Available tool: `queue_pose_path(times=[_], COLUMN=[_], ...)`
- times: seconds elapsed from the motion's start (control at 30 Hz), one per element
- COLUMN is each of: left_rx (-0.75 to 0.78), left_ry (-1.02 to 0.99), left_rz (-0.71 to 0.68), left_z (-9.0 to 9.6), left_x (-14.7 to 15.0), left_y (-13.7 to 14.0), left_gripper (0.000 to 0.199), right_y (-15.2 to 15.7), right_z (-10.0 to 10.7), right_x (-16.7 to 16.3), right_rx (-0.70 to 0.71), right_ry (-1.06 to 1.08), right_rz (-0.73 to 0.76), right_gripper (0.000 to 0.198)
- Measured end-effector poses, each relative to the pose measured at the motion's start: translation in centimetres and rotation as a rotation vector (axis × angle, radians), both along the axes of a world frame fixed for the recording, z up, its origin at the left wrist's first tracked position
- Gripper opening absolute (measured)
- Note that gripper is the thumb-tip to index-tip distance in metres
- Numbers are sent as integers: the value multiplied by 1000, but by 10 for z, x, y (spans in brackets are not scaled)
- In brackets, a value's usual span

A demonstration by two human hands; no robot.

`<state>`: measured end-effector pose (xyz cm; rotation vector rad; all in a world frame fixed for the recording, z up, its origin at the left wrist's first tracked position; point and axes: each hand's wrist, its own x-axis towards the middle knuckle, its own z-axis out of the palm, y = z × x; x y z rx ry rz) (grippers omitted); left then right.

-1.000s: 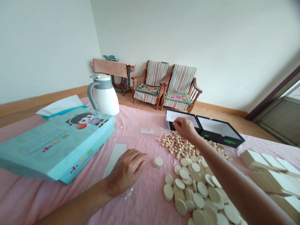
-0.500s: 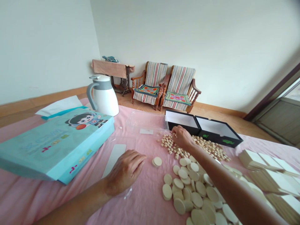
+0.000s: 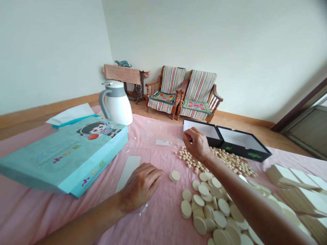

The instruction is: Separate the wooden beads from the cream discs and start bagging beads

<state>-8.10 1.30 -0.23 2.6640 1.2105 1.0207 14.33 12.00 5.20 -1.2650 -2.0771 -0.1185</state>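
Observation:
My right hand point(image 3: 196, 144) is raised over the left edge of a pile of small wooden pieces point(image 3: 236, 162), fingertips pinched near a clear plastic tray point(image 3: 153, 127); anything between them is too small to make out. A few small pieces lie by a white label point(image 3: 162, 142) at the tray. Palm down, my left hand point(image 3: 141, 185) rests over a second clear plastic tray point(image 3: 109, 177) with a white strip point(image 3: 128, 172), fingers loosely stretched out. Just right of it sits a short stack of round wooden discs point(image 3: 175, 175). More wooden discs point(image 3: 204, 204) are heaped under my right forearm.
A light-blue box point(image 3: 63, 160) and a white jug point(image 3: 119, 107) stand at the left. Two black boxes point(image 3: 241, 141) sit behind the small pieces. Stacked wooden squares point(image 3: 293, 178) are at the right. Beyond the pink cloth point(image 3: 163, 221) are two wooden armchairs point(image 3: 198, 90).
My right hand has lifted from the small wooden pieces and moved slightly toward the clear tray, fingers still pinched. My left hand stays in place; the view has shifted a little.

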Motion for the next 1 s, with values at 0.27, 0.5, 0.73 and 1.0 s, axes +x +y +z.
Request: queue_pose_path(times=[0.27, 0.5, 0.73, 1.0], left_rx=[-1, 0, -29, -62], left_ry=[32, 45, 53, 51], left_rz=[12, 17, 5, 4], left_z=[1, -2, -3, -6], left_x=[3, 0, 0, 1], left_y=[-2, 0, 0, 0], left_gripper=[18, 18, 18, 19], right_y=[-28, -22, -20, -12], right_z=[-24, -41, -46, -8], right_x=[-21, -17, -8, -7], right_rx=[-192, -240, -319, -101], right_ry=[-673, -732, -654, -152], right_rz=[239, 86, 20, 151], right_gripper=[21, 27, 22, 15])
